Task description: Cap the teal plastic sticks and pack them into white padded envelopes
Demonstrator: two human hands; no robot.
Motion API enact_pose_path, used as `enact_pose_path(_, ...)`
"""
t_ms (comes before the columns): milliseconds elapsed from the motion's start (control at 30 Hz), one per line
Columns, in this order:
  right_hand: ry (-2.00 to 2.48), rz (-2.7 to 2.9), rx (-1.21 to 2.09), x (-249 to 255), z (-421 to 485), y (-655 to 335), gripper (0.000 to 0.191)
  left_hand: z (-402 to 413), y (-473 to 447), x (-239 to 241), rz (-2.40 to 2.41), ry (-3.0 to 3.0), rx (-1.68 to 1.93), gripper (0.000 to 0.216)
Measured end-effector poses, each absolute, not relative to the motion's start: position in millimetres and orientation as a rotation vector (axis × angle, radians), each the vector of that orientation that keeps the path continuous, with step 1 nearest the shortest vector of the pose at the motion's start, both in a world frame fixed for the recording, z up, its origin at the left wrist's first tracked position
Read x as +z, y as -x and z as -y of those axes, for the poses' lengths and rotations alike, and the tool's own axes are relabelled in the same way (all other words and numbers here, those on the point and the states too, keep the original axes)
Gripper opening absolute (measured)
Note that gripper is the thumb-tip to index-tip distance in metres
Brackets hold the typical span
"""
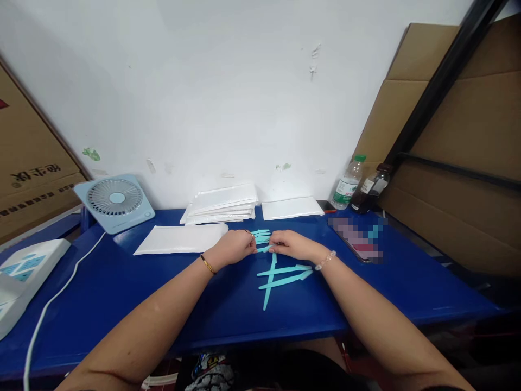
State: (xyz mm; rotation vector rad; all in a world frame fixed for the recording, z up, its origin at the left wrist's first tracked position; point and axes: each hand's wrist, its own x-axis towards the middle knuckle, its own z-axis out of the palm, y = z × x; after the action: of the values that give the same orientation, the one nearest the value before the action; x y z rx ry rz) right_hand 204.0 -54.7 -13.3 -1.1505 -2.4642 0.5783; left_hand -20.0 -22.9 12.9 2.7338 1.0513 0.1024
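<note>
A turquoise eyebrow razor (264, 249) lies crosswise between my two hands. My left hand (234, 248) is closed, with its fingertips pinching the razor's left end. At the other end, the thumb and fingers of my right hand (292, 244) are pinched together on it. Just beyond, several more turquoise razors (261, 233) lie side by side in a row, partly hidden by my fingers. Nearer to me are three loose razors: two slanted ones (284, 279) lie across an upright-pointing one (267, 296). A white padded envelope (179, 239) lies flat beside my left hand.
On the blue table (228, 309), stacked white envelopes (222, 201) and another envelope (293, 208) lie by the wall. A light-blue fan (116, 202), white cable (52, 296) and white device (30, 277) are left. Two bottles (347, 187) and a phone (354, 239) are right.
</note>
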Motion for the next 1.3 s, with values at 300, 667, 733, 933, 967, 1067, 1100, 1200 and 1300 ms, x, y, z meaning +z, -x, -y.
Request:
enact_pose_path(300, 1.39, 2.25, 0.352, -3, 57, -241, 0.021, 4, 24, 0, -1.255, -2.707, 0.229, 0.019)
enact_pose_path(667, 1.21, 2.59, 0.536, -4, 64, -205, 0.008, 29, 11, -2, -0.907, -2.461, 0.131, 0.034)
enact_pose_path(733, 1.241, 2.557, 0.54, -6, 63, -207, 0.015, 30, 8, -6, -0.93, -2.481, 0.124, 0.027)
enact_pose_path(933, 1.314, 2.56, 0.531, -7, 63, -206, 0.007, 28, 6, -9, -1.029, -2.557, 0.123, 0.014)
enact_pose_path(967, 1.31, 2.565, 0.534, -6, 63, -206, 0.007, 27, 7, -8, -1.034, -2.566, 0.105, 0.014)
enact_pose_path(1067, 1.307, 2.528, 0.537, -7, 61, -211, 0.008, 23, 10, -5, -1.063, -2.619, 0.079, 0.014)
enact_pose_path(1100, 1.323, 2.486, 0.529, -7, 59, -214, 0.007, 21, 12, -3, -1.081, -2.643, 0.095, 0.013)
enact_pose_path(1200, 1.427, 2.286, 0.498, -7, 56, -229, 0.004, 12, 19, -1, -1.177, -2.684, 0.183, 0.012)
enact_pose_path(1300, 1.51, 2.154, 0.543, 0, 59, -242, 0.014, 6, 24, 0, -1.247, -2.661, 0.286, 0.015)
